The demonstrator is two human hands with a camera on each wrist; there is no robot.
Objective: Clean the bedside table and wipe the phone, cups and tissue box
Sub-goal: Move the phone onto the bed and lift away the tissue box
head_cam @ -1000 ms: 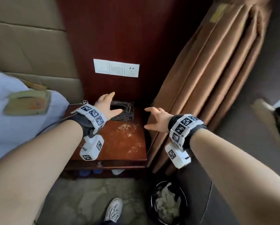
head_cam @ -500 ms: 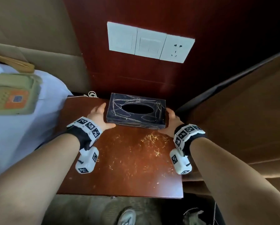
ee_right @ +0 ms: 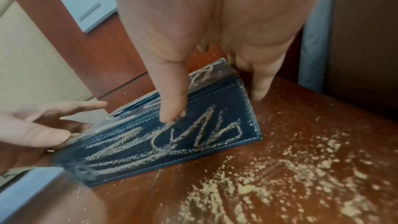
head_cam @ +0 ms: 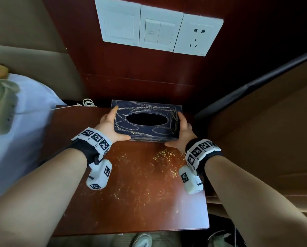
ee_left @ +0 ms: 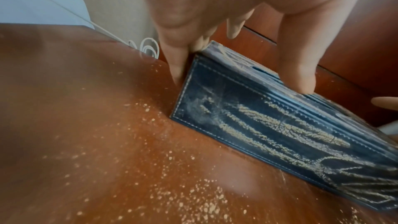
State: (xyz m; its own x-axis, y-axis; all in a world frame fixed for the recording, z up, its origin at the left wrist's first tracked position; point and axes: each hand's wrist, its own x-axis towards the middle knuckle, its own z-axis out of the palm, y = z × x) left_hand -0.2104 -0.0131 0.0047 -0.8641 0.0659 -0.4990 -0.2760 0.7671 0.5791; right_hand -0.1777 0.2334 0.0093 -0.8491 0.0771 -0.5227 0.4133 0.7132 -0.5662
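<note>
Clasping tissue box (head_cam: pixel 147 122) w/ both grips, L (head_cam: pixel 107 126) & R (head_cam: pixel 182 133), on dusty table (head_cam: pixel 131 202).

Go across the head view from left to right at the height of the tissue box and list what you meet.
White bedding → coiled white cord → left hand → tissue box → right hand → brown curtain.
</note>
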